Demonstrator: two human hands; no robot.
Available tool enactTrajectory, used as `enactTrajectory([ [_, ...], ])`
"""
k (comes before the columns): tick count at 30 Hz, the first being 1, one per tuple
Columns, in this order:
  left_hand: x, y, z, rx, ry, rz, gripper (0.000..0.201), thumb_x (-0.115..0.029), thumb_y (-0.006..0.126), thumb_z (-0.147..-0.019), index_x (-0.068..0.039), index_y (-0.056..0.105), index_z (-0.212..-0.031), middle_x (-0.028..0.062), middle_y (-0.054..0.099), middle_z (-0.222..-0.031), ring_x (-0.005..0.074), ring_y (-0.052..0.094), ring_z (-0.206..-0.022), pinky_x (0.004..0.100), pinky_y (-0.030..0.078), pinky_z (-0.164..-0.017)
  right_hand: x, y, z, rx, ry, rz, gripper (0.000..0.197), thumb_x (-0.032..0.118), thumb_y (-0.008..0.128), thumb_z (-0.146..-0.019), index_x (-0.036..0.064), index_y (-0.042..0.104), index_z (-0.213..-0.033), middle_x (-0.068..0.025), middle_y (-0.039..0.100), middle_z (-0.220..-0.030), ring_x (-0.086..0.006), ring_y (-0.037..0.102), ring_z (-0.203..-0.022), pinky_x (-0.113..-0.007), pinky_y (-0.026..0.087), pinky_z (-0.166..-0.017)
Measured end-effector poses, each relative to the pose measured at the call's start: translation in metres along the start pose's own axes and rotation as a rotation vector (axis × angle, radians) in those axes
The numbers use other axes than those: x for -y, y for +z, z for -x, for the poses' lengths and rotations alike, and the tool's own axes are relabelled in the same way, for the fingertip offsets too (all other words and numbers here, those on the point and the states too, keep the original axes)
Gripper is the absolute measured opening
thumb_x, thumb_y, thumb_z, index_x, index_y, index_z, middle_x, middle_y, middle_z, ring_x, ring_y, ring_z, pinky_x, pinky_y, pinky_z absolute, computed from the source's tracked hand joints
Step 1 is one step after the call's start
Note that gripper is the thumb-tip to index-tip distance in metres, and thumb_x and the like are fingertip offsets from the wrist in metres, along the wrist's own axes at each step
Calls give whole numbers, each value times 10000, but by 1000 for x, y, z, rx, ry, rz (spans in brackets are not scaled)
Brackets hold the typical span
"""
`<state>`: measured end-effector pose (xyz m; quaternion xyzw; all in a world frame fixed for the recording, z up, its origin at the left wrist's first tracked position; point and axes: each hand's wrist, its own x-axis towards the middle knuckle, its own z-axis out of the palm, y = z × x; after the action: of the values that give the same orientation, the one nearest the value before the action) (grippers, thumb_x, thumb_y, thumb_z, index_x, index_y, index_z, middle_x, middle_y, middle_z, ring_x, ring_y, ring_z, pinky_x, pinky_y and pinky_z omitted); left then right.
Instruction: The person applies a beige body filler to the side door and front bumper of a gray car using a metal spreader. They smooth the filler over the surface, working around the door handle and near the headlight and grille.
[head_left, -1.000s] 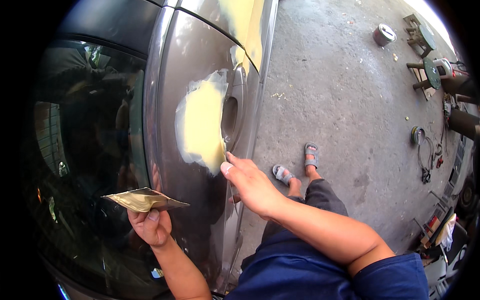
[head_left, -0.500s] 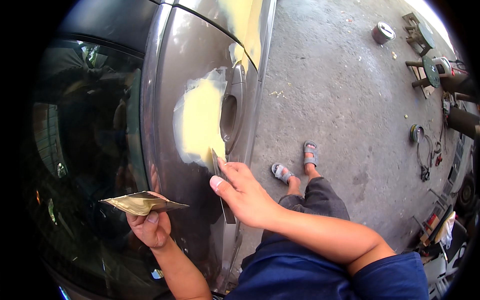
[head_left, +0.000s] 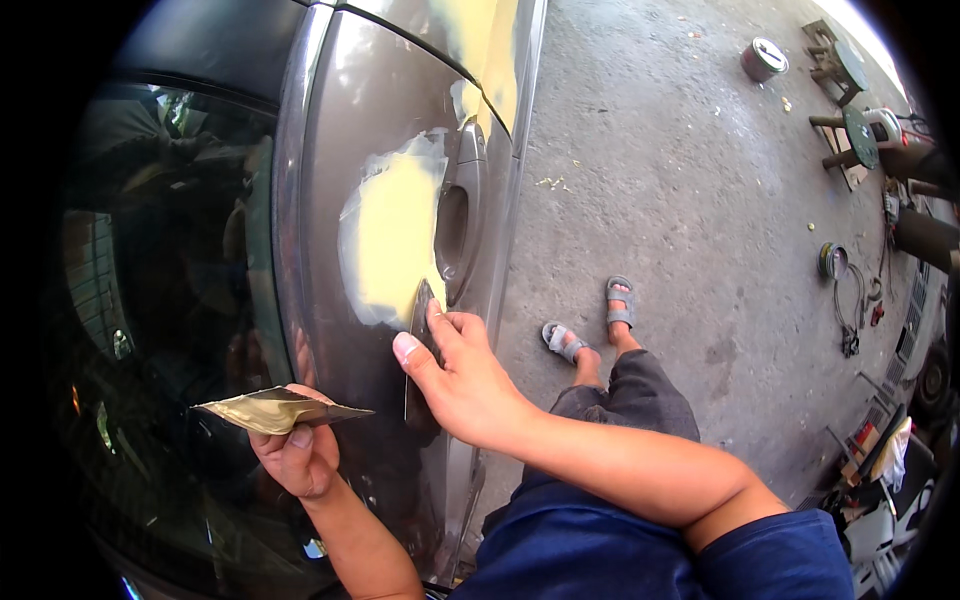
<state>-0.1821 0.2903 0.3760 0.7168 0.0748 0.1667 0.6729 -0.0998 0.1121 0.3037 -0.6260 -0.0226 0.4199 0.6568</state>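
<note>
A brown car door carries a pale yellow filler patch with feathered edges, beside the door handle. My right hand is closed on a thin dark putty spreader. The spreader's upper end lies at the lower right edge of the patch, just below the handle recess. In front of the dark window, my left hand grips a thin mixing plate from below. Yellowish filler coats the plate's face; some of my left fingers are hidden behind it.
More yellow filler covers the neighbouring panel at the top. Concrete floor lies right of the car, with my sandalled feet on it. A paint can, low stools, a tape roll and cables stand or lie farther right.
My right hand has shifted slightly left and up, and the spreader has turned so that more of its flat face shows. My left hand holds the plate almost unchanged.
</note>
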Motion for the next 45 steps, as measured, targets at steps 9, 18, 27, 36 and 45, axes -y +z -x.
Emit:
enactTrajectory([
  [9,6,-4,-2,17,51,-10,624,-49,552,-697,-87,508,-1318,82,687,-985,230,646,-916,618,71,-1145,-23,-17,-1,74,194,-303,746,496,432,-965,-38,250,-1453,-192,348,-1345,-278,457,-1157,-375,508,-845],
  [18,5,1,-6,78,61,-8,617,-59,568,-709,-88,505,-1323,113,684,-949,261,632,-979,611,37,-1146,-12,-21,-11,125,305,-492,779,527,415,-944,-45,256,-1449,-181,370,-1333,-211,526,-815,-355,501,-727],
  [27,5,-5,-4,104,43,-37,638,-74,551,-727,-108,470,-1359,144,660,-863,379,531,-1160,616,19,-1139,-10,-7,0,76,170,-225,778,517,429,-957,-76,265,-1434,-181,377,-1255,-206,529,-961,-335,513,-728],
  [36,5,-11,-3,141,41,-40,681,-74,538,-725,-133,429,-1394,153,648,-856,438,454,-1234,628,-5,-1131,-6,-28,-8,229,327,-556,785,534,414,-944,-8,206,-1472,-178,279,-1459,-274,468,-1079,-373,540,-745],
  [45,5,-1,-4,50,71,-54,628,-79,569,-712,-112,493,-1334,140,670,-817,272,643,-905,659,47,-1124,-3,1,-1,41,148,-189,829,546,408,-955,-135,258,-1403,-245,353,-1287,-308,521,-1060,-342,457,-856],
])
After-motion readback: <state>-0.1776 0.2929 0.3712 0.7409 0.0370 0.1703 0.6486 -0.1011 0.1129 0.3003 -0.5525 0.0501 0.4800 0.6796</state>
